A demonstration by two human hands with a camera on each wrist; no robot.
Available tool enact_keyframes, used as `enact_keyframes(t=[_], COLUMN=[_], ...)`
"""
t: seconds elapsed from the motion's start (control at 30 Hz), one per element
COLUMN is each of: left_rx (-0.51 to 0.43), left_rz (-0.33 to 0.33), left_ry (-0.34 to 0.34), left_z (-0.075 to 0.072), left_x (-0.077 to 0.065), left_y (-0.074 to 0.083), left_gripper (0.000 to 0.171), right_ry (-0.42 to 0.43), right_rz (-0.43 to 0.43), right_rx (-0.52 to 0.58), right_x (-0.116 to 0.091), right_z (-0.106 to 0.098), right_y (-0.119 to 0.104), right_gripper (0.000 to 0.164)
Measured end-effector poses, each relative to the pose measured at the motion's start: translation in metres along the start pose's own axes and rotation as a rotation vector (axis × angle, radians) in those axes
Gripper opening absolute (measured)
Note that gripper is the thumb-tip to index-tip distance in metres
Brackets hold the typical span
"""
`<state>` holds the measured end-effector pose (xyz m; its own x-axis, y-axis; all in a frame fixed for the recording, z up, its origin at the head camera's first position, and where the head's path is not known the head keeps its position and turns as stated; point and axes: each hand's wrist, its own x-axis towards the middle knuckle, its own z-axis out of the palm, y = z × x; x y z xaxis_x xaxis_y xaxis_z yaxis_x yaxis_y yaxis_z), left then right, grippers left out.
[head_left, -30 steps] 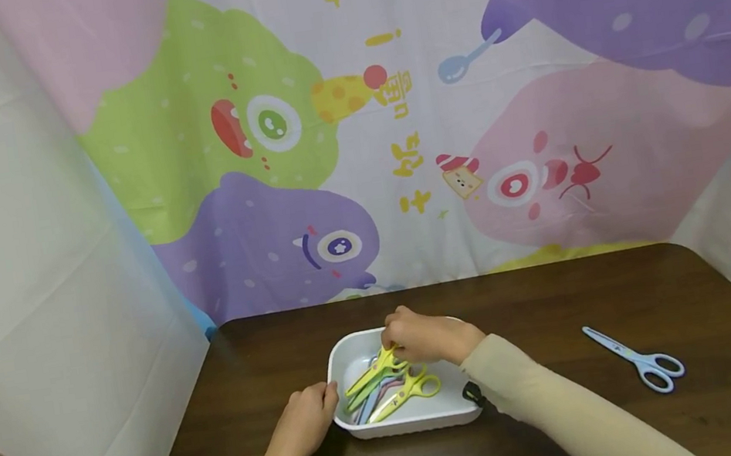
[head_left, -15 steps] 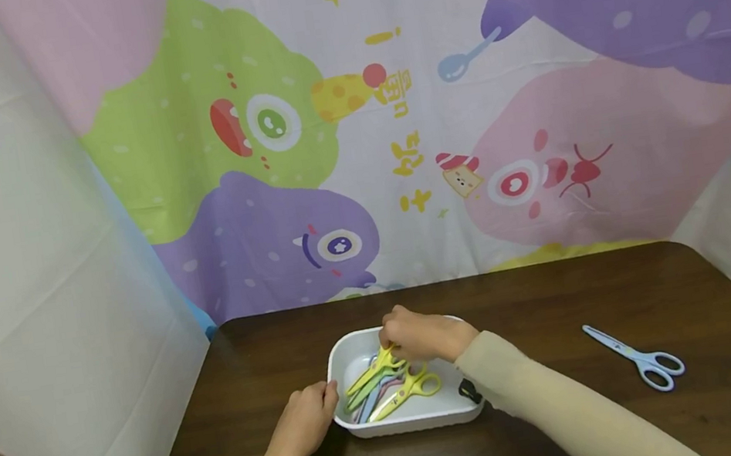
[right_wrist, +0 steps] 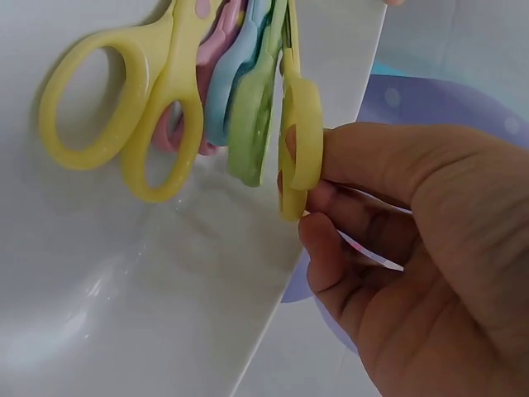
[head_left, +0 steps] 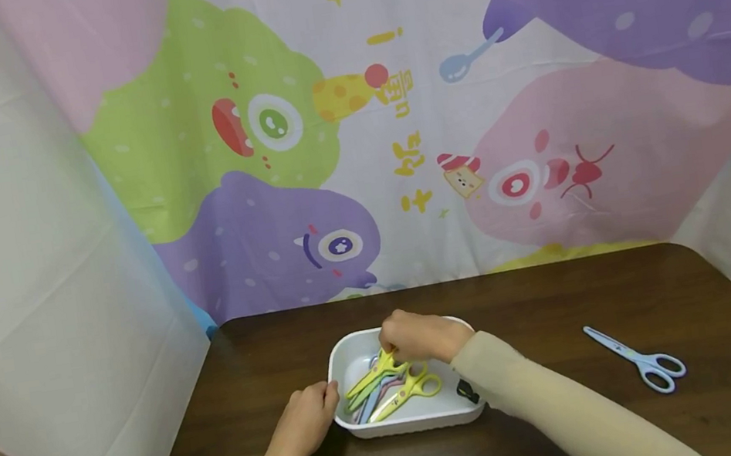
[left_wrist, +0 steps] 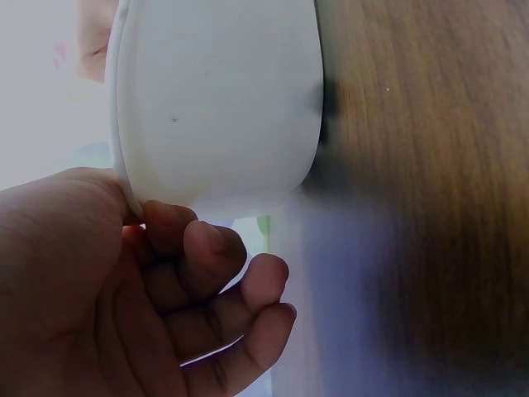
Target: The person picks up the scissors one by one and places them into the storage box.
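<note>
A white plastic tray stands on the table, holding several pairs of scissors. My left hand pinches its left rim between thumb and fingers; the left wrist view shows the fingers bent along the outer wall. Inside the tray's back edge, my right hand pinches the handle loops of yellow scissors, whose blades point toward the tray's left. Another pair of yellow scissors lies nearer the front. Between the two yellow pairs are green scissors, blue scissors and pink scissors, close together.
Light blue scissors lie on the dark wooden table, right of the tray. A cloth with cartoon figures hangs behind the table. Pale cloth walls stand at both sides.
My right hand and forearm have shifted slightly left, the fingers still on the yellow scissors. My left hand has stayed on the tray's rim.
</note>
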<state>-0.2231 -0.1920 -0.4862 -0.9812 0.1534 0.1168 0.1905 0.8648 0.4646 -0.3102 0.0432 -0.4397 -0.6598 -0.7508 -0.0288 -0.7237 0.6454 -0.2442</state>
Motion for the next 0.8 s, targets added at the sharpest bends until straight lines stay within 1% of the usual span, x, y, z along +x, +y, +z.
enact_keyframes(t=[0.1, 0.2, 0.4, 0.67, 0.8], left_rx=[0.004, 0.002, -0.001, -0.001, 0.002], left_rz=[-0.004, -0.002, 0.009, 0.014, 0.019], left_ry=[-0.002, 0.0, 0.007, 0.015, 0.016], left_z=[0.001, 0.0022, 0.002, 0.0019, 0.0013], left_x=[0.0005, 0.0009, -0.0001, 0.0004, -0.0001], left_y=[-0.0008, -0.0023, -0.0019, -0.0016, -0.0017], left_gripper=[0.034, 0.034, 0.034, 0.034, 0.034], right_ry=[-0.003, 0.003, 0.001, 0.001, 0.001], right_rz=[-0.007, -0.008, -0.015, 0.032, 0.035], right_rx=[0.014, 0.005, -0.004, -0.021, -0.032], right_x=[0.0002, 0.0, -0.0028, -0.0044, -0.0064], right_z=[0.0009, 0.0011, 0.0, 0.0014, 0.0003], right_y=[0.0002, 0.0, -0.002, -0.0021, -0.0025], right_gripper=[0.011, 0.008, 0.007, 0.008, 0.011])
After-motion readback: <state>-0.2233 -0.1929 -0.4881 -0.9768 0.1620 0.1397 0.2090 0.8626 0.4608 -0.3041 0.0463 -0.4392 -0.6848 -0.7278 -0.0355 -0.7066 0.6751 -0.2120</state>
